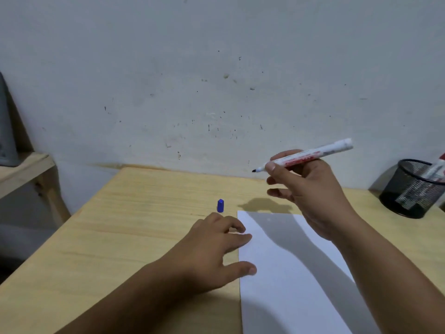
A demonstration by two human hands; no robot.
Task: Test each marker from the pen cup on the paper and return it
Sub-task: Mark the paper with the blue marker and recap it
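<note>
Nearest me, the paper [289, 273] lies flat on the wooden table [120, 237], blank as far as I can see, part shaded by the arm above it. Left hand [212, 247] rests palm down at the sheet's 9 o'clock edge, fingers spread and holding nothing, fingertips just over the margin, apparently steadying it. Just beyond those fingers, at their 12 o'clock, 1 blue cap [220, 205] stands upright on the table, apart from the sheet. Right hand [310, 189] hovers above the paper's far edge, fingers closed around an uncapped marker [304, 155]; long axis runs roughly 8 to 2 o'clock, dark tip low and pointing toward 9 o'clock, clear of the sheet. Judgement: the tip must swing down toward 6 o'clock to reach paper; the right hand is the nearer one for the stroke. Far off at 3 o'clock, the black mesh pen cup [409, 189] holds at least 1 more marker, leaning; count uncertain.
</note>
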